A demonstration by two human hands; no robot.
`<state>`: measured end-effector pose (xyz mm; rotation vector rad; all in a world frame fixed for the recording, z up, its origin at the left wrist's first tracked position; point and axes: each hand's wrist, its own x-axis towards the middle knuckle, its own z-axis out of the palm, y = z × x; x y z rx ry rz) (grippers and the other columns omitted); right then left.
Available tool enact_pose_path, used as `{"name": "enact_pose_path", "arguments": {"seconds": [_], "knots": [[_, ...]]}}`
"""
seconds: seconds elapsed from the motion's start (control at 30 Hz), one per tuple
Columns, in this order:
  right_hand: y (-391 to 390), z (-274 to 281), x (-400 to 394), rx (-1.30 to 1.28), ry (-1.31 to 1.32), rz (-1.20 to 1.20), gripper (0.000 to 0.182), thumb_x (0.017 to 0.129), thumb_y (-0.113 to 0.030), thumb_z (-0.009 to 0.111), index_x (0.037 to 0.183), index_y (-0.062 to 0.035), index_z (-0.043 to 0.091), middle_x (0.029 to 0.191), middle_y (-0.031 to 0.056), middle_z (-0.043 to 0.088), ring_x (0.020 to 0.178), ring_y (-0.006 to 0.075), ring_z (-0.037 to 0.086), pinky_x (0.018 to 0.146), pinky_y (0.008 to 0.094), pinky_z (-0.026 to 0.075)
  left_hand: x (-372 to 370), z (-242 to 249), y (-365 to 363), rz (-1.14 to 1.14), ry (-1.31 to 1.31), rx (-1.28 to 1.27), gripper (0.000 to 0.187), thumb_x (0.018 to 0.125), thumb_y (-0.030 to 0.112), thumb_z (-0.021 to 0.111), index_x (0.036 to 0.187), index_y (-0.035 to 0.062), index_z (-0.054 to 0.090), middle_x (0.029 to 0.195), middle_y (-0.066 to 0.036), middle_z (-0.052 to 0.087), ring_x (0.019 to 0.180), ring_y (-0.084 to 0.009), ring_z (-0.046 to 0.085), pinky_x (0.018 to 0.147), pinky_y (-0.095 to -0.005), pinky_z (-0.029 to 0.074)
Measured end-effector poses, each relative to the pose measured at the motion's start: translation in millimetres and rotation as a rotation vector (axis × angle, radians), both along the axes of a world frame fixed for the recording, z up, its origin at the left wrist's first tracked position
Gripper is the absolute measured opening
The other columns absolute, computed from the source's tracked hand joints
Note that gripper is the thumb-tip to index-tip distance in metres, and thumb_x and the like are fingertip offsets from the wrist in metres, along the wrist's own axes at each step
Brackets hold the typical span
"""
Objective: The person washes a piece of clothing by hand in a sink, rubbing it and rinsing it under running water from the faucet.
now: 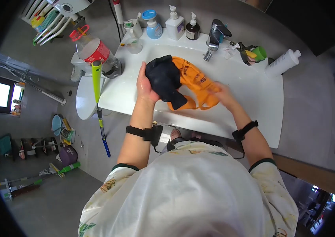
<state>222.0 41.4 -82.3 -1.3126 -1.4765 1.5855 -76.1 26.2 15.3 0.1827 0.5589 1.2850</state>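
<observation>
Over the white sink basin my left hand supports a bunched black cloth from its left side, palm turned toward it and fingers extended. An orange cloth with dark lettering adjoins the black one on the right and hangs over the basin. My right hand is at the right edge of the orange cloth, its fingers closed on the fabric. A chrome faucet stands behind the basin, its spout above and right of the cloths.
Along the sink's back stand a blue-topped bottle, a white pump bottle and a dark pump bottle. A white bottle and green cup are at right. Left are a large plastic bottle and a green-handled pole.
</observation>
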Motion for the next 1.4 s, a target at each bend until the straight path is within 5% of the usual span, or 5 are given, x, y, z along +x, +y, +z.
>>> {"name": "enact_pose_path", "arguments": {"seconds": [0.47,0.83,1.03,1.17,1.4], "knots": [[12.7,134.2,-17.6,-0.151,1.131,-0.084,0.033,0.095,-0.025,0.037,0.114,-0.0035,0.054,0.107,0.0089,0.063,0.098,0.0191,0.062,0.088,0.0324,0.049,65.3,4.5,-9.8,-0.171,2.296,0.568,0.125,0.041,0.065,0.081,0.145,0.0173,0.03,0.152,-0.024,0.007,0.133,-0.0498,0.017,0.106,-0.0622,0.01],[35.9,83.2,1.4,-0.309,0.759,-0.459,0.029,0.091,-0.02,0.045,0.115,-0.0058,0.053,0.107,0.008,0.062,0.092,0.0202,0.062,0.083,0.0309,0.05,81.5,-34.5,-4.9,-0.187,0.349,0.202,0.027,0.084,0.011,0.061,0.11,0.0032,0.057,0.113,-0.01,0.061,0.104,-0.0226,0.059,0.094,-0.0313,0.044],[-57.7,96.4,-98.4,0.991,-0.333,-0.184,0.042,0.082,-0.03,0.058,0.116,-0.0057,0.053,0.101,0.0186,0.06,0.094,0.034,0.06,0.076,0.0429,0.05,72.8,-103.4,14.4,-0.386,-0.613,0.512,0.034,0.096,0.034,0.046,0.108,0.0036,0.058,0.104,-0.009,0.062,0.1,-0.0197,0.057,0.09,-0.036,0.045],[12.3,65.0,-106.5,0.224,-0.447,-0.361,0.033,0.083,-0.036,0.059,0.081,-0.0031,0.064,0.067,0.0213,0.061,0.071,0.0396,0.061,0.069,0.046,0.049,117.1,-52.9,-16.0,-0.007,0.284,-0.147,0.043,0.098,0.039,0.042,0.116,0.0028,0.055,0.109,-0.01,0.06,0.099,-0.0199,0.057,0.087,-0.032,0.045],[-59.0,84.9,-140.9,0.654,-0.36,-0.141,0.032,0.085,-0.028,0.058,0.107,-0.0061,0.054,0.113,0.0229,0.052,0.099,0.0412,0.055,0.081,0.0495,0.045,71.2,-145.6,3.7,-0.053,-0.122,0.194,0.033,0.097,0.031,0.043,0.11,0.004,0.056,0.102,-0.01,0.061,0.093,-0.02,0.059,0.079,-0.032,0.049]]}}
